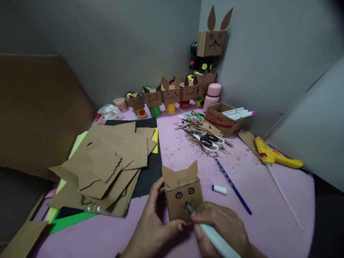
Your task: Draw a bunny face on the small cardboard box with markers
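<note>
A small cardboard box (174, 211) with two pointed cardboard ears stands at the front of the table. Two round eyes, a dark nose spot and a short mouth line are drawn on its face. Wrapped around its left side and lower front edge, my left hand (154, 218) steadies it. My right hand (221, 224) grips a white marker pen (215, 238), whose tip touches the face near the nose. To the right lie a white pen cap (219, 189) with a blue end and a dark blue dotted pencil (233, 186).
Cardboard sheets (107, 161) are piled at left. Scissors (208, 140) lie on cardboard scraps before a box of markers (223, 120). A yellow glue gun (276, 154) and a glue stick (286, 199) are at right. Several cardboard animal figures (170, 96) and a pink bottle (212, 96) stand behind.
</note>
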A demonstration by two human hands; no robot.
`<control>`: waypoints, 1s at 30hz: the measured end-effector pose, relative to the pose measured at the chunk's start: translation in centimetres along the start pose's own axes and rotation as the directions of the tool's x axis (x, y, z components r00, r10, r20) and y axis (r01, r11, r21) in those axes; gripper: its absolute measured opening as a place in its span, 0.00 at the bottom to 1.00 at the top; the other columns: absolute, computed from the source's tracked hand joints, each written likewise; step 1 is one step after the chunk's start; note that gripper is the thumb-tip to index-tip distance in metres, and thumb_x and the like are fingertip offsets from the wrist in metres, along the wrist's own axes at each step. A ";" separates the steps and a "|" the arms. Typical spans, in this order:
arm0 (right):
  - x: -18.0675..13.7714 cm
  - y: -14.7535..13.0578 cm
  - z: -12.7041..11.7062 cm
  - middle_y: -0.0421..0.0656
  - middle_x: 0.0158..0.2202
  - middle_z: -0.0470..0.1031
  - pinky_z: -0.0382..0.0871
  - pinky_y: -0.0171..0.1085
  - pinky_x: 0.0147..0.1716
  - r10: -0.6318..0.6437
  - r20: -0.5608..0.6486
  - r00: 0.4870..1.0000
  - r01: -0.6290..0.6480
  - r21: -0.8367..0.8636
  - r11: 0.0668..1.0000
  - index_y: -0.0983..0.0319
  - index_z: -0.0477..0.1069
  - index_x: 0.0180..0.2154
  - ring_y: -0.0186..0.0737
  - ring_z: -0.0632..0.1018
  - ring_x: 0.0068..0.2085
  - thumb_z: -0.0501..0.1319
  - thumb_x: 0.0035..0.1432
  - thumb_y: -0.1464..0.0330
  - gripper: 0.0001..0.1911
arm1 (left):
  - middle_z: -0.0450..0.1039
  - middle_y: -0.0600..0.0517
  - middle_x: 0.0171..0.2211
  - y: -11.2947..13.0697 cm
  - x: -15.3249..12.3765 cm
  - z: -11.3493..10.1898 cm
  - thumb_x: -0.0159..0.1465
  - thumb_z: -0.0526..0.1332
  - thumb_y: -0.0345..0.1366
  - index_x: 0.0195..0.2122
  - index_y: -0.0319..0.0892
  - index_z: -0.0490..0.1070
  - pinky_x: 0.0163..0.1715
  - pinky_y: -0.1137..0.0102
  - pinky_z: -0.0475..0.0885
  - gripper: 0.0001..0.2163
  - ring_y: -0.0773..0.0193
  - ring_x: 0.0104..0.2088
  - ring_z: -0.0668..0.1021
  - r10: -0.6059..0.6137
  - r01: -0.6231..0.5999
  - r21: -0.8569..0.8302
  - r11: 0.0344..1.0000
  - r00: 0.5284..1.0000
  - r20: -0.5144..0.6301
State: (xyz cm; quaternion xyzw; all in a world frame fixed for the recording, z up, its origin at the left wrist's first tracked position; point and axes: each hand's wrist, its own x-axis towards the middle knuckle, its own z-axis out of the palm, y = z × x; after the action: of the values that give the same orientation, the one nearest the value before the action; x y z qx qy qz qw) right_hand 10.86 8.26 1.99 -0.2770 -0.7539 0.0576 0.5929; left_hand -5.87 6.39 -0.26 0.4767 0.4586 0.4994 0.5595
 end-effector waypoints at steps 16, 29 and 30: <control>-0.3 -0.1 0.3 0.36 0.17 0.74 0.71 0.29 0.17 0.017 -0.014 1.000 -0.017 0.006 1.000 0.59 0.66 0.30 0.32 0.75 0.17 0.53 0.49 0.80 0.11 | 0.65 0.43 0.61 0.6 0.0 0.2 0.45 0.73 0.51 0.64 0.53 0.50 0.58 0.50 0.62 0.48 0.42 0.61 0.66 -0.020 0.020 0.031 0.999 1.000 -0.013; -0.6 0.0 0.4 0.38 0.18 0.75 0.70 0.29 0.18 -0.004 0.013 1.000 0.003 0.034 0.999 0.61 0.67 0.29 0.32 0.75 0.17 0.53 0.48 0.79 0.09 | 0.64 0.44 0.62 0.7 0.0 0.3 0.46 0.73 0.51 0.65 0.54 0.49 0.59 0.52 0.62 0.48 0.44 0.62 0.65 -0.023 0.023 0.022 0.999 1.000 0.002; -0.6 0.1 0.4 0.38 0.18 0.75 0.70 0.29 0.18 -0.002 0.016 1.000 0.002 0.036 0.999 0.61 0.67 0.29 0.32 0.75 0.17 0.53 0.48 0.79 0.10 | 0.65 0.44 0.62 0.7 0.0 0.3 0.45 0.73 0.51 0.65 0.54 0.49 0.59 0.52 0.62 0.48 0.43 0.62 0.65 -0.026 0.026 0.027 0.999 1.000 -0.002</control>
State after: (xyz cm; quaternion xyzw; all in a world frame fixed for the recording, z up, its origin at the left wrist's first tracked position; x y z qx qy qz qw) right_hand 10.59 8.13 1.35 -0.2651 -0.7579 0.0730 0.5917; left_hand -5.64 6.40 0.44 0.4777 0.4719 0.4865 0.5590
